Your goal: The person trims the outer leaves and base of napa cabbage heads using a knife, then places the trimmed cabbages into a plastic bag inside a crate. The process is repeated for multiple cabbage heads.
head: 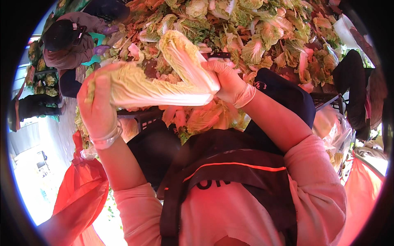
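Observation:
A napa cabbage [160, 92], split lengthwise, spreads in a V in front of me, its two parts meeting at the white base. My left hand [98, 101], in a thin translucent glove, grips the leafy tip of the left part. My right hand [229, 80], gloved likewise, holds the base end where the parts meet. Just beyond the right fingers shows a knife's dark riveted handle [219, 55]; whether the hand touches it I cannot tell. Its blade is mostly hidden behind the cabbage. Under and beyond lies a heap of cabbage leaves and trimmings [261, 33].
At the upper left a person in a dark cap [58, 35] and purple gloves [101, 49] works by the heap. Black plastic crates [143, 118] stand before my knees. Red bags [81, 178] hang low on the left; a clear plastic bag [334, 132] is at right.

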A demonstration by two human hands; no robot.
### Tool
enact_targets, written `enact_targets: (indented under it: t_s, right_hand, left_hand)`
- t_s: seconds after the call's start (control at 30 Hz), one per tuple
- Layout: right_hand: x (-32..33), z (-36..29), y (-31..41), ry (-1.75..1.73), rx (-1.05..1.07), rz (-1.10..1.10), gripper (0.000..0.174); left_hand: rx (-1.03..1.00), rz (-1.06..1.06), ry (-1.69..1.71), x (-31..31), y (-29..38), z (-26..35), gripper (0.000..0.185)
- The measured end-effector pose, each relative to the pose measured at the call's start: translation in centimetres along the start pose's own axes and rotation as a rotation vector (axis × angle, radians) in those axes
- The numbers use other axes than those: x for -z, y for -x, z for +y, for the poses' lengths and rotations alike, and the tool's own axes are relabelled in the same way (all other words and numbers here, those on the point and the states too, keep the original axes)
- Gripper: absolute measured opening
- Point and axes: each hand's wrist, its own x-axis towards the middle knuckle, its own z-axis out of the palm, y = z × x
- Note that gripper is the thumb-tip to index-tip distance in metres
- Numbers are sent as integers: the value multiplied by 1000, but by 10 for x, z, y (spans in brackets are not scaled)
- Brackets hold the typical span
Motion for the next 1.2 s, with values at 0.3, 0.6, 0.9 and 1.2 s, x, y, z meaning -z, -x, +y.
enact_targets:
  t_s: [0.3, 0.6, 0.9, 1.2]
  right_hand:
    - [5, -33, -7, -93, 359, 175, 46]
    - [-18, 10, 11, 1514, 685, 252, 44]
    - [-1, -26, -6, 833, 531, 669, 30]
    - [-15, 34, 3, 658, -17, -136, 54]
  left_hand:
    - [-41, -816, -769, -98, 125, -109, 64]
    - [526, -191, 928, -90, 42, -96, 72]
    - [436, -464, 1494, -75, 56, -78, 78]
    - [468, 300, 1047, -56, 53, -85, 74]
